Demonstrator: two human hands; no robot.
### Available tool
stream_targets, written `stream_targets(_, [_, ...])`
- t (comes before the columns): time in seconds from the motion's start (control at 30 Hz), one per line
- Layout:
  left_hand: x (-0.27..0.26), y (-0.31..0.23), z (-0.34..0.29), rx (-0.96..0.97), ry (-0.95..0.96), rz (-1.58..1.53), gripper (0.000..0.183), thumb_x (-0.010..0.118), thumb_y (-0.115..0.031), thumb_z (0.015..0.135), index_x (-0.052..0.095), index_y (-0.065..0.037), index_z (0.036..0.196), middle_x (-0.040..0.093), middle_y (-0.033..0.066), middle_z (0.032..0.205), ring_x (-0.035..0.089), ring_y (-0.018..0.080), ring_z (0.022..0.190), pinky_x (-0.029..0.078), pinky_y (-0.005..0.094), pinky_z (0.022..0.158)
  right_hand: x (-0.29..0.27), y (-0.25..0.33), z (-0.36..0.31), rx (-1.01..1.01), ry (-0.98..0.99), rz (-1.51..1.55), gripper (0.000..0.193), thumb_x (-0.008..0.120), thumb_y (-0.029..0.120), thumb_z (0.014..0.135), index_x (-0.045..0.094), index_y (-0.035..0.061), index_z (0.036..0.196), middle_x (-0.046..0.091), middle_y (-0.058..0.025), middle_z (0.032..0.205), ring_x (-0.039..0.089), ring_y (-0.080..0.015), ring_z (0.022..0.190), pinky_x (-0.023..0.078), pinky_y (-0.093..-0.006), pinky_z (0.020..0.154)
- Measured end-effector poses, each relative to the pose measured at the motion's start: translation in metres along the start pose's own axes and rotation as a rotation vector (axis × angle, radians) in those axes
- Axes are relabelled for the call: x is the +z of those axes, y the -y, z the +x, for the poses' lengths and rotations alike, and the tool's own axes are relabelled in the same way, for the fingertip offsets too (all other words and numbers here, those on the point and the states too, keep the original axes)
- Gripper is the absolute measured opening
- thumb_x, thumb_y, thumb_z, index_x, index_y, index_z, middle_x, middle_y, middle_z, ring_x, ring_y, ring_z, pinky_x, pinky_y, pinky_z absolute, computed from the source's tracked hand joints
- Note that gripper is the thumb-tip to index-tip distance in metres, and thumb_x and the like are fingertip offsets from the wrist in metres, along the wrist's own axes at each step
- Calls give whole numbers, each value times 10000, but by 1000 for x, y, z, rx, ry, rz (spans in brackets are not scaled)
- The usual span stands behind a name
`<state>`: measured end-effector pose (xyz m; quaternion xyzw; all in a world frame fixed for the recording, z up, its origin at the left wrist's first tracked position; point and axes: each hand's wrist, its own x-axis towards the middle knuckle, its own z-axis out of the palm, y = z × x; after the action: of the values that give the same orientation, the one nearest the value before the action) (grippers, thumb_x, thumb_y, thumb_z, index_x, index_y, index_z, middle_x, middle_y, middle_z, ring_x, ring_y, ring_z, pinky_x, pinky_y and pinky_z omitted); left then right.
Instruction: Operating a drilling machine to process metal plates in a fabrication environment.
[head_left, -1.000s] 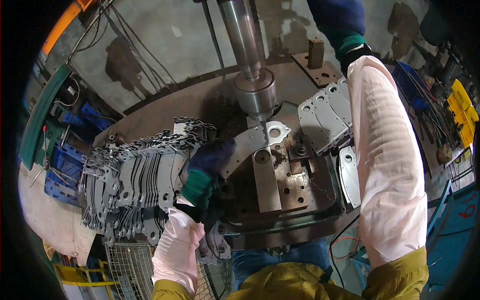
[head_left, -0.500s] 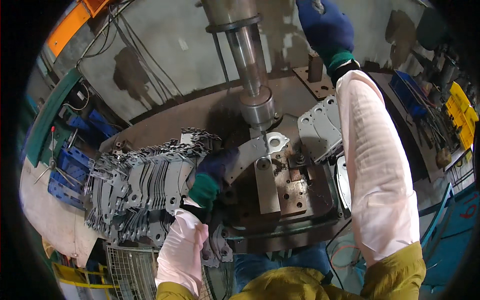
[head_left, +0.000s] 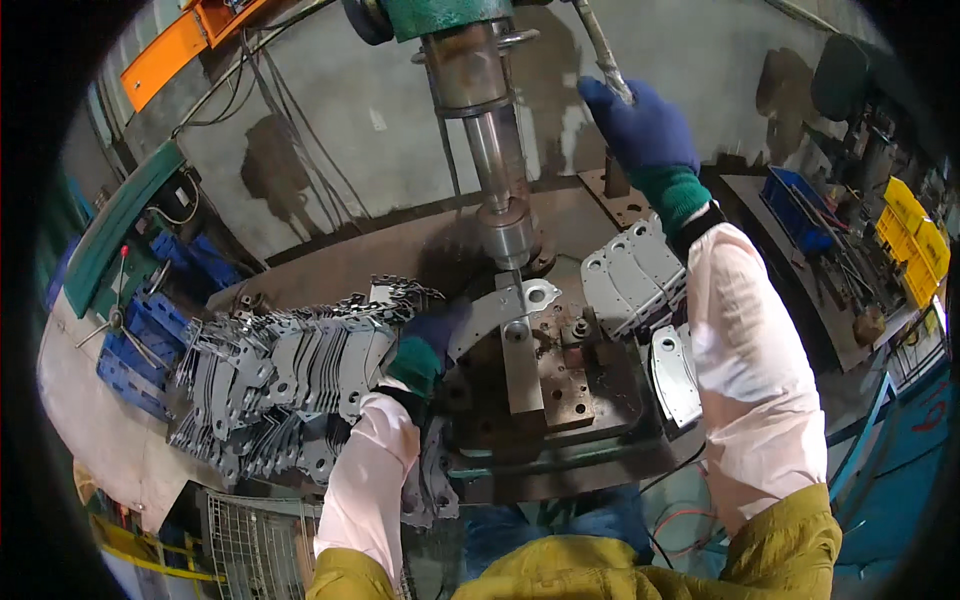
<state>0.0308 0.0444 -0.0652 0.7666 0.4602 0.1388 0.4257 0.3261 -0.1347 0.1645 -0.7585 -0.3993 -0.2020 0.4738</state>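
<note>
My left hand, in a blue glove with a green cuff, is closed on the left end of a curved grey metal plate. The plate's other end, with a round hole, lies over a fixture block under the press ram. Raised at the upper right, my right hand wears a matching glove and is wrapped around a lever handle. A narrow tool tip below the ram meets or nearly meets the plate; contact cannot be made out. The left fingertips are partly hidden in shadow.
Many similar plates stand stacked at the left. More plates lie right of the fixture, with another small stack nearer me. Blue bins are at far left, and a yellow bin at far right. A wire basket is below.
My right hand has come down with the lever handle, and the ram sits slightly lower. My left hand remains on the plate. The whole view has shifted a little.
</note>
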Motion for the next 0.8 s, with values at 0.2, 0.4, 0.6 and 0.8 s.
stream_targets(0.2, [12, 49, 33, 518, -196, -76, 394, 700, -418, 910, 725, -80, 1112, 719, 211, 1048, 668, 443, 950, 541, 485, 846, -10, 10, -12, 24, 76, 65, 820, 532, 796, 868, 682, 53, 1179, 722, -214, 922, 702, -412, 955, 525, -464, 828])
stream_targets(0.4, [16, 13, -16, 731, -538, 417, 211, 696, -210, 919, 705, -82, 1086, 706, 203, 1024, 664, 423, 935, 546, 470, 827, -29, -4, -40, -26, 168, 117, 664, 681, 563, 895, 566, 65, 1320, 708, -234, 1089, 680, -419, 1044, 520, -485, 879])
stream_targets(0.6, [-4, -14, -92, -119, 302, -1499, 145, 649, -216, 990, 669, -78, 951, 691, 113, 881, 672, 266, 815, 575, 424, 787, -46, -6, -148, -186, 274, 211, 733, 749, 388, 888, 428, 55, 1457, 666, -256, 1212, 659, -451, 1082, 528, -485, 918])
stream_targets(0.8, [25, -90, -189, -420, 339, -1323, 305, 648, -343, 999, 672, -40, 1023, 698, 121, 918, 682, 259, 851, 573, 401, 835, -46, 28, -216, -370, 668, 173, 887, 787, 491, 849, 411, 32, 1508, 641, -278, 1244, 692, -415, 1063, 568, -457, 889])
